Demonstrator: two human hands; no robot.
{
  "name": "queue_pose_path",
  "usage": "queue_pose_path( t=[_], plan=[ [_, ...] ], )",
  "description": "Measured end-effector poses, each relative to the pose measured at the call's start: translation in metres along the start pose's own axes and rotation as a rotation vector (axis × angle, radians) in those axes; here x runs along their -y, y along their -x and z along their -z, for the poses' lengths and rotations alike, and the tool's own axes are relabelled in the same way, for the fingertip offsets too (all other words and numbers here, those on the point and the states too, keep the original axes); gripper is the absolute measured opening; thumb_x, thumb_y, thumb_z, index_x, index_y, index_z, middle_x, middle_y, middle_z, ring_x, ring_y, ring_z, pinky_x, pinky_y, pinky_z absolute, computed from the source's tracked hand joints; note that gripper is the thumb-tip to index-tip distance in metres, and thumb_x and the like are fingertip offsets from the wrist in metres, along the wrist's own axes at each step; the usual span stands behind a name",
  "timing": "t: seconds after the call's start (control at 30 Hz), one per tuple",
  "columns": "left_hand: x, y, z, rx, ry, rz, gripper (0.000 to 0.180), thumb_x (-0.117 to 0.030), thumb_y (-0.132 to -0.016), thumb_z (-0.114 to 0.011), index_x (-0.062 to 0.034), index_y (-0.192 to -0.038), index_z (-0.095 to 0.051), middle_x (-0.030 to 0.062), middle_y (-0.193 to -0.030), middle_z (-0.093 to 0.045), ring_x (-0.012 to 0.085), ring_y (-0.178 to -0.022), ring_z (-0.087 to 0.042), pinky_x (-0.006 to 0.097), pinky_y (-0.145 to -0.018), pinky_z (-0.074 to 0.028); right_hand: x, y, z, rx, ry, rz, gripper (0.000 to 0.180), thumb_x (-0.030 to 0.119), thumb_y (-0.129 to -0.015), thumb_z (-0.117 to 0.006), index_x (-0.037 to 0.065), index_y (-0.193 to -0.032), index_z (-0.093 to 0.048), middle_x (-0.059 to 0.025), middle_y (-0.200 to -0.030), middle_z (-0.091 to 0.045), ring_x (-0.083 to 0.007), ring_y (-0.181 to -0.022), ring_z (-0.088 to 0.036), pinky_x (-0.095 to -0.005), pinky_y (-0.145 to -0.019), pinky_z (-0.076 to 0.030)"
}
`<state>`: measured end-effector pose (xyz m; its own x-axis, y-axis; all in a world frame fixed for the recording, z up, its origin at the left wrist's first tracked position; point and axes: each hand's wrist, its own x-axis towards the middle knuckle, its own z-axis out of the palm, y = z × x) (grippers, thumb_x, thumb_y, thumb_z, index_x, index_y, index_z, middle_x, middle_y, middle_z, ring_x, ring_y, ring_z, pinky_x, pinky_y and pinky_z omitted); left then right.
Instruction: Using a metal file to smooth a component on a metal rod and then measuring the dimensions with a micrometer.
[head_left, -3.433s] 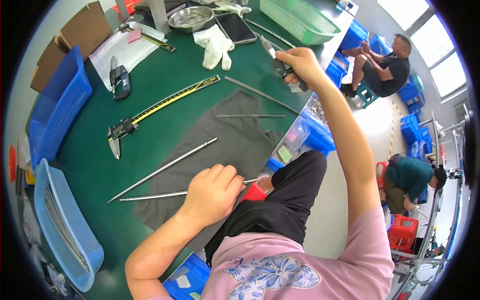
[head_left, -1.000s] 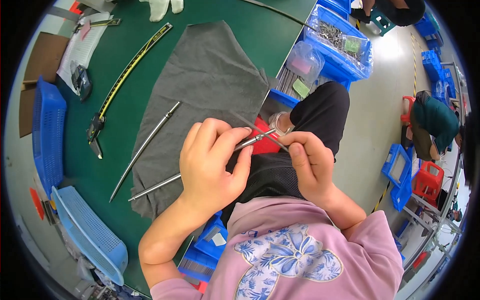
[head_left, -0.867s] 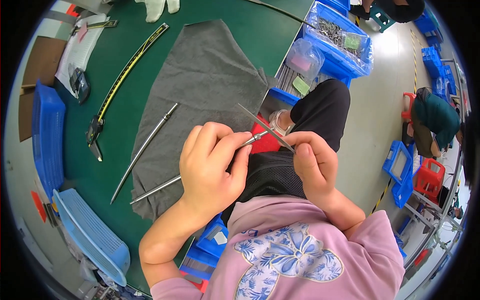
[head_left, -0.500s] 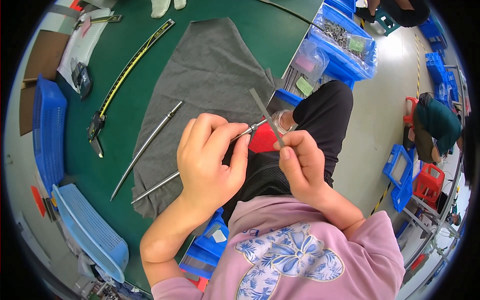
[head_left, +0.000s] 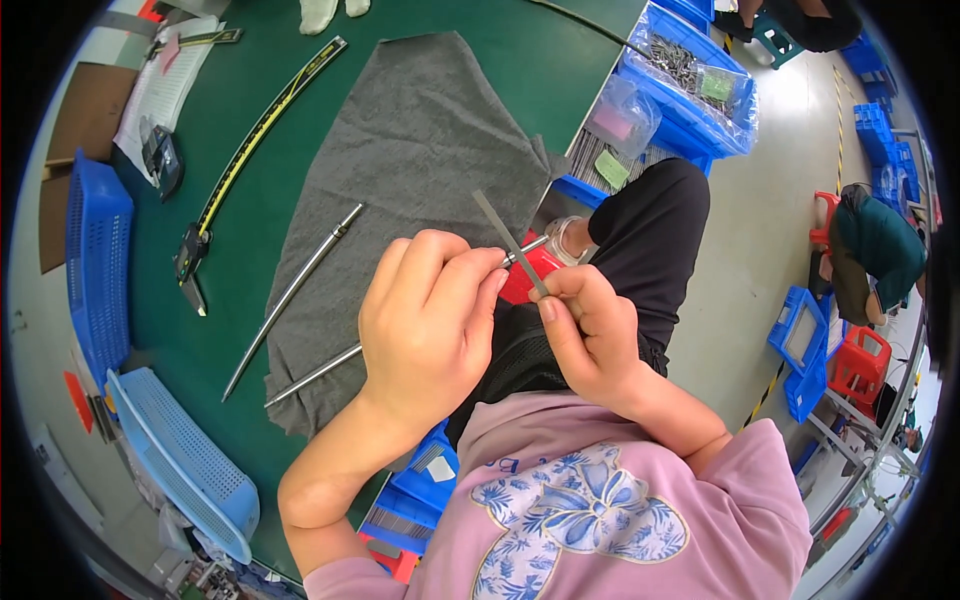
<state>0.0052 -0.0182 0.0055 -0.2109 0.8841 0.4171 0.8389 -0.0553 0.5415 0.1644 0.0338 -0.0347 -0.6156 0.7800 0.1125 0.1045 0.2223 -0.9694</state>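
My left hand [head_left: 425,325] is closed around a slim, shiny metal rod [head_left: 318,373]. One end of the rod sticks out past the fingertips toward my right hand, and its far end slants down over the cloth. Between thumb and fingers my right hand [head_left: 592,335] pinches a thin, flat grey strip [head_left: 503,233], perhaps a small file. The strip crosses the rod near its stepped tip; whether they touch I cannot tell. A second metal rod [head_left: 290,302] with a pointed end lies to the left on the grey cloth [head_left: 425,130], reaching onto the green table [head_left: 160,300].
A digital caliper [head_left: 245,150] lies left of the cloth, with another measuring tool [head_left: 162,158] beside papers. Blue baskets [head_left: 180,450] line the left edge. At the right stand blue bins [head_left: 680,130] with small metal parts and bags. A person [head_left: 875,245] bends down farther right.
My right hand has moved left and slightly down with the strip, whose upper end now lies farther left. The left hand and its rod have shifted only slightly.
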Motion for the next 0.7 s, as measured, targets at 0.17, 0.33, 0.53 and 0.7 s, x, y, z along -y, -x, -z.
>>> queue_pose_path(
  t=[0.17, 0.33, 0.53, 0.7],
  plan=[
    [-0.002, -0.004, 0.002, 0.047, -0.005, 0.005, 0.017, 0.001, -0.066, -0.072, -0.0037, -0.081, -0.064, 0.0057, -0.075, -0.054, 0.0232, -0.064, -0.052, 0.033, -0.053, -0.043, 0.0, -0.003, -0.003, 0.012, 0.101, 0.045, 0.003, 0.002, -0.084, -0.06, 0.002, -0.088, -0.06, -0.0072, -0.06, -0.06, -0.0179, -0.044, -0.058, -0.0279, -0.043, -0.043],
    [0.002, -0.003, -0.004, -0.007, 0.086, -0.009, 0.015, 0.004, -0.065, -0.071, -0.0026, -0.074, -0.061, 0.0061, -0.071, -0.052, 0.0228, -0.061, -0.05, 0.033, -0.051, -0.04, -0.013, 0.002, -0.009, -0.069, 0.164, 0.16, 0.004, 0.002, -0.082, -0.062, 0.003, -0.086, -0.062, -0.006, -0.054, -0.056, -0.0202, -0.041, -0.056, -0.0289, -0.041, -0.041],
    [0.002, -0.005, -0.005, -0.024, 0.117, -0.007, 0.015, 0.005, -0.066, -0.07, -0.0024, -0.07, -0.057, 0.0064, -0.07, -0.05, 0.023, -0.059, -0.047, 0.034, -0.049, -0.037, -0.013, -0.004, -0.011, -0.099, 0.309, 0.248, 0.007, 0.003, -0.079, -0.065, 0.003, -0.085, -0.062, -0.0054, -0.053, -0.055, -0.0199, -0.038, -0.051, -0.0295, -0.038, -0.038],
    [0.003, -0.005, -0.006, -0.014, 0.134, 0.001, 0.015, 0.005, -0.067, -0.07, -0.0024, -0.069, -0.057, 0.0062, -0.069, -0.049, 0.023, -0.059, -0.046, 0.034, -0.049, -0.037, -0.013, -0.002, -0.007, -0.117, 0.355, 0.274, 0.008, 0.003, -0.078, -0.066, 0.002, -0.085, -0.062, -0.0052, -0.053, -0.054, -0.0197, -0.037, -0.049, -0.0296, -0.039, -0.036]
  ],
)
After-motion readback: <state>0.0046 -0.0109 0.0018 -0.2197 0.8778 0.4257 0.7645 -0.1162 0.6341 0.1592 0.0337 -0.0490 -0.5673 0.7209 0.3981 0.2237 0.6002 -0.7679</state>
